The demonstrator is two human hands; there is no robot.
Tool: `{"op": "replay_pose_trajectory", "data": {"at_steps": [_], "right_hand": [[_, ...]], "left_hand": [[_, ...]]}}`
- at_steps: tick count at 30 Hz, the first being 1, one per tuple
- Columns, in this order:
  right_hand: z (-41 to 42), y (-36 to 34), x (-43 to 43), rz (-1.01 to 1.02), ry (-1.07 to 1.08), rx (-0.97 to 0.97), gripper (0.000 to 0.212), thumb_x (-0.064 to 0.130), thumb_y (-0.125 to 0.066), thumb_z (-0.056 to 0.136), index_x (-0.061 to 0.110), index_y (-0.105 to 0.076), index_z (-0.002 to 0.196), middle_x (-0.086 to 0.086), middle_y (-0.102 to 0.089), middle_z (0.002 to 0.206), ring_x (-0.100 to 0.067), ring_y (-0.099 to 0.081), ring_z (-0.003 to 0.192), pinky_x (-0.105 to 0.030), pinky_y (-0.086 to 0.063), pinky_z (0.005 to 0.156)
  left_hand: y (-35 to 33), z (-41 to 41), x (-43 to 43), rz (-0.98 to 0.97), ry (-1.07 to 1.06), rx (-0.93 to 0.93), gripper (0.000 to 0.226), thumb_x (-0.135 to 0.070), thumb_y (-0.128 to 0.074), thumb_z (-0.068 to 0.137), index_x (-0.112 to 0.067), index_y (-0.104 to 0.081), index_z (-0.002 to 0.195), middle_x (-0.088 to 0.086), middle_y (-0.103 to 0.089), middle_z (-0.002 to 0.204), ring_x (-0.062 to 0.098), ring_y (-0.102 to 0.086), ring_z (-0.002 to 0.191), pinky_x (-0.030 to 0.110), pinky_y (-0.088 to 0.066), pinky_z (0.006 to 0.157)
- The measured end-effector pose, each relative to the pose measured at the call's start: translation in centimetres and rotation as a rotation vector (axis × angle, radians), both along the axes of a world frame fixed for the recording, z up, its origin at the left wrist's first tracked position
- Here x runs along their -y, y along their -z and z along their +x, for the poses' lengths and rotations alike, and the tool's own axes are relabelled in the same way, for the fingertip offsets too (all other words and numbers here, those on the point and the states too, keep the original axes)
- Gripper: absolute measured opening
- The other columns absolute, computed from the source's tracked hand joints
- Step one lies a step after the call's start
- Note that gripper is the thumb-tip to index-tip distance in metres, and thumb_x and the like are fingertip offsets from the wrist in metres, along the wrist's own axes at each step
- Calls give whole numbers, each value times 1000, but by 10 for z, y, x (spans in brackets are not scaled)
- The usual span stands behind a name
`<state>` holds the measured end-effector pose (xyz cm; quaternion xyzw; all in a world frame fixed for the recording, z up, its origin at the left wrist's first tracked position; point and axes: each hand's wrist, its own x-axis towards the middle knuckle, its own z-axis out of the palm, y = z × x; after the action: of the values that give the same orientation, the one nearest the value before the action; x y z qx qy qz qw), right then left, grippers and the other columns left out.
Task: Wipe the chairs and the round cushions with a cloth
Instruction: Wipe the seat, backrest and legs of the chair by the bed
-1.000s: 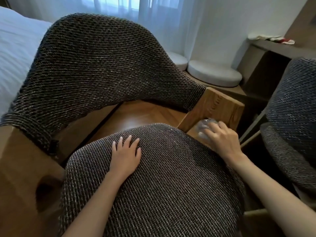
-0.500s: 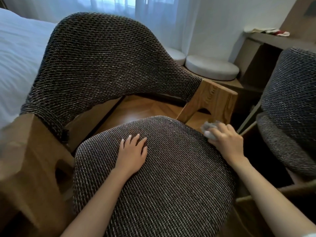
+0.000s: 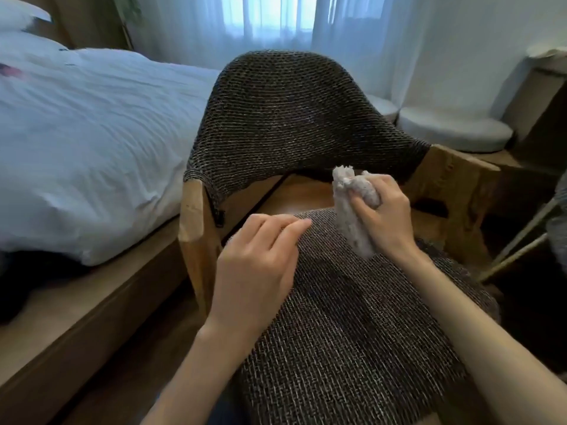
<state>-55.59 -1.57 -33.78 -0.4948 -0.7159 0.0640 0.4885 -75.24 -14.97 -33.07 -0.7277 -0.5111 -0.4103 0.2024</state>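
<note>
Both hands have come up off the chair [image 3: 352, 317] since a moment ago: the right hand [image 3: 383, 216] now grips the bunched cloth [image 3: 352, 216] in curled fingers just above the back of the seat. The left hand [image 3: 257, 256], fingers loosely bent and holding nothing, reaches toward it. I'd guess the cloth is being refolded mid-chair, with the round cushions [image 3: 454, 130] beyond and the second chair [image 3: 560, 216] likely still to wipe.

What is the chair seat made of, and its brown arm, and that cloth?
Chair seat: coarse woven fabric, dark with pale threads, matte. Armrest: probably wood, light brown, with grain lines showing. Cloth: soft, nubbly, pale textile, maybe terry; it crumples in the right hand.
</note>
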Motion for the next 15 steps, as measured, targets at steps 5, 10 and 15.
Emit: {"op": "replay_pose_trajectory", "data": {"at_steps": [5,10,15], "right_hand": [[-86,-13,7,-156,-238,-284,6,29,-60,92,24,-61,94,7,-59,96,1,-55,84,-15,-42,75],[-181,-16,30,-300,-508,-532,13,33,-60,92,20,-63,91,-11,-64,99,-23,-62,93,-45,-51,85],[-207,17,39,-255,-410,-611,10,26,-59,89,28,-58,80,-3,-58,91,-11,-56,82,-31,-47,78]], "left_hand": [[-19,-43,24,123,-294,-7,25,-21,-53,93,-22,-67,114,-6,-63,118,18,-51,106,34,-36,87],[-12,-80,20,-81,-244,283,39,-32,-36,98,-16,-59,125,1,-59,125,21,-53,116,36,-36,102],[16,-91,11,-148,36,539,43,-37,-27,101,-20,-52,131,-3,-49,139,4,-39,133,29,-29,113]]}}
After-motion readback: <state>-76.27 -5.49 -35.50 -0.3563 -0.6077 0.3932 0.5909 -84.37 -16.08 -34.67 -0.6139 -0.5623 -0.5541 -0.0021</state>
